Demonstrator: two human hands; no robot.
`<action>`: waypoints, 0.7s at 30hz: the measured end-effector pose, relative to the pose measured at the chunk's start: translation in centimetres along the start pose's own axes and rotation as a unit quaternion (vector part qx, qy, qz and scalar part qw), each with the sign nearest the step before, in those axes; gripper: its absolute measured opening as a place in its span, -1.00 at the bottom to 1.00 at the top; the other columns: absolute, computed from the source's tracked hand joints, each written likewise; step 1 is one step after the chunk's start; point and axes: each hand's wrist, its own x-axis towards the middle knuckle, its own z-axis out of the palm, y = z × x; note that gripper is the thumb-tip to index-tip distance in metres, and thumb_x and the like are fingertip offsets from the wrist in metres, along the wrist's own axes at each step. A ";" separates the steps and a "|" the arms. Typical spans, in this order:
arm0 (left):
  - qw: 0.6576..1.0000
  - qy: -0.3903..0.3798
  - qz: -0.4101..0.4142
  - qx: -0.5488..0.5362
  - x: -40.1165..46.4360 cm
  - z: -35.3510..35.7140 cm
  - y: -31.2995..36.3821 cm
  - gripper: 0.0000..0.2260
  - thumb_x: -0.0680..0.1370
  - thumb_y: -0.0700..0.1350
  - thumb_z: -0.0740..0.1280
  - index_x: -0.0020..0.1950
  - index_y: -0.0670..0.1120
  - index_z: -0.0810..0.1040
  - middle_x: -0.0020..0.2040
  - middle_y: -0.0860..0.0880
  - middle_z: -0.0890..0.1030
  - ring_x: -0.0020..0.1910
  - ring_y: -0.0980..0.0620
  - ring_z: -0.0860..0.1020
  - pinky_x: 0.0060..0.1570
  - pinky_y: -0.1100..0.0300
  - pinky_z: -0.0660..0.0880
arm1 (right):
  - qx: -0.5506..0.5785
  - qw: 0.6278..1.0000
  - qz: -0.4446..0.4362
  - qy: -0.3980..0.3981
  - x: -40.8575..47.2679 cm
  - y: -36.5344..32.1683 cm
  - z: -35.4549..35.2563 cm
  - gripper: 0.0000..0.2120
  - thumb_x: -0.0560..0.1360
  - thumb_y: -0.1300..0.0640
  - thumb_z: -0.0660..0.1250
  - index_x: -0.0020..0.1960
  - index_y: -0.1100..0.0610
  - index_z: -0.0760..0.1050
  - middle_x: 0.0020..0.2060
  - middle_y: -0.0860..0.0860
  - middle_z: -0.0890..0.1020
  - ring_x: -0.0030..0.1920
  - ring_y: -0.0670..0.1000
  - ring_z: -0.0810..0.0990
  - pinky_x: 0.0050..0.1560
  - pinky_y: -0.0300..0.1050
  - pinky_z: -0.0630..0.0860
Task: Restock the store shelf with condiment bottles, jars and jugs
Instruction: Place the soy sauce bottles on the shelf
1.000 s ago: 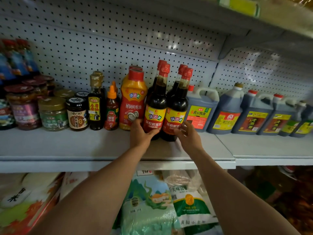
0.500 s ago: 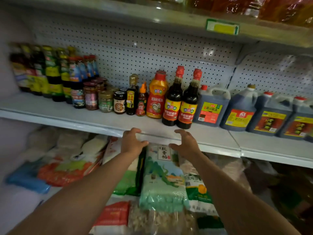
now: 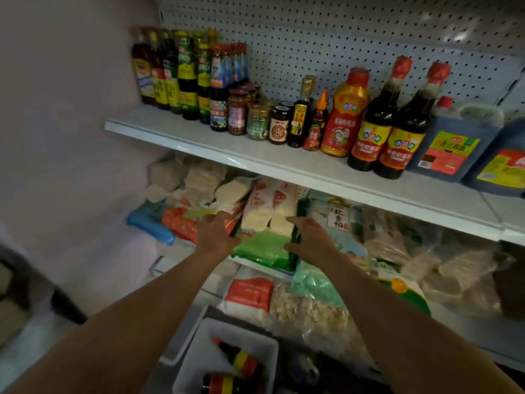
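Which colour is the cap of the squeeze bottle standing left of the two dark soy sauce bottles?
Red. The squeeze bottle shows it clearly in the head view.

Single head view, angled down, close to shelf [image 3: 284, 163]

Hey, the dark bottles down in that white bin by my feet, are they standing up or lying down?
Lying down. In the white bin, the dark bottles rest on their sides, necks pointing up-left, not upright.
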 end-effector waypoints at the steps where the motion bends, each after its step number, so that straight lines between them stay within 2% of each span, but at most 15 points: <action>1: 1.000 -0.007 -0.009 0.000 0.4 0.1 -0.9 -0.34 0.28 -0.03 0.59 0.34 -0.01 0.47 0.24 -0.20 0.50 0.25 -0.21 0.45 0.16 0.08 0.37 | -0.006 1.000 -0.004 -0.007 0.6 -0.5 0.7 -0.29 0.48 -0.02 0.49 0.54 -0.01 0.27 0.48 0.08 0.34 0.46 0.11 0.32 0.40 -0.05 0.31; 4: 0.999 -0.028 -0.015 0.001 2.1 0.6 -3.6 -0.29 0.26 -0.03 0.62 0.37 -0.02 0.45 0.29 -0.21 0.47 0.27 -0.21 0.43 0.21 0.08 0.39 | -0.009 1.000 0.010 -0.017 2.7 -1.7 3.0 -0.30 0.48 -0.03 0.48 0.54 -0.04 0.26 0.49 0.06 0.32 0.47 0.10 0.31 0.39 -0.06 0.32; 7: 0.998 -0.058 -0.022 0.001 4.4 1.1 -5.9 -0.31 0.31 0.00 0.61 0.38 0.00 0.45 0.35 -0.17 0.39 0.30 -0.19 0.41 0.23 0.03 0.42 | -0.009 0.998 0.043 -0.036 4.9 -2.5 6.0 -0.29 0.49 -0.05 0.47 0.55 -0.06 0.24 0.50 0.03 0.30 0.47 0.09 0.32 0.37 -0.07 0.33; 10: 0.995 -0.092 -0.024 0.027 6.7 1.9 -8.8 -0.36 0.35 0.08 0.57 0.38 0.09 0.42 0.34 -0.11 0.42 0.28 -0.16 0.44 0.18 -0.03 0.49 | -0.004 0.995 0.077 -0.057 6.7 -3.2 9.5 -0.28 0.48 -0.06 0.47 0.55 -0.04 0.24 0.50 0.05 0.31 0.47 0.08 0.32 0.39 -0.06 0.33; 13: 0.989 -0.138 -0.035 0.049 8.1 3.3 -12.1 -0.36 0.41 0.05 0.53 0.43 0.09 0.36 0.35 -0.11 0.37 0.33 -0.18 0.40 0.23 -0.02 0.44 | 0.011 0.990 0.117 -0.076 7.6 -3.5 13.6 -0.28 0.46 -0.03 0.48 0.54 -0.04 0.27 0.48 0.08 0.34 0.46 0.10 0.34 0.38 -0.07 0.34; 18: 0.978 -0.194 -0.064 0.053 8.0 6.3 -17.8 -0.41 0.40 0.02 0.54 0.38 0.05 0.43 0.30 -0.13 0.42 0.30 -0.17 0.43 0.20 -0.03 0.46 | 0.032 0.978 0.171 -0.113 6.3 -3.3 20.5 -0.39 0.48 0.07 0.47 0.48 0.07 0.38 0.40 0.14 0.46 0.38 0.13 0.43 0.28 -0.11 0.36; 21: 0.970 -0.227 -0.081 0.046 7.0 8.4 -20.6 -0.38 0.37 0.07 0.55 0.37 0.01 0.45 0.30 -0.13 0.47 0.29 -0.15 0.45 0.20 -0.03 0.49 | 0.041 0.965 0.208 -0.154 5.0 -2.3 24.3 -0.35 0.49 0.00 0.46 0.51 0.01 0.32 0.44 0.10 0.39 0.41 0.13 0.39 0.30 -0.10 0.34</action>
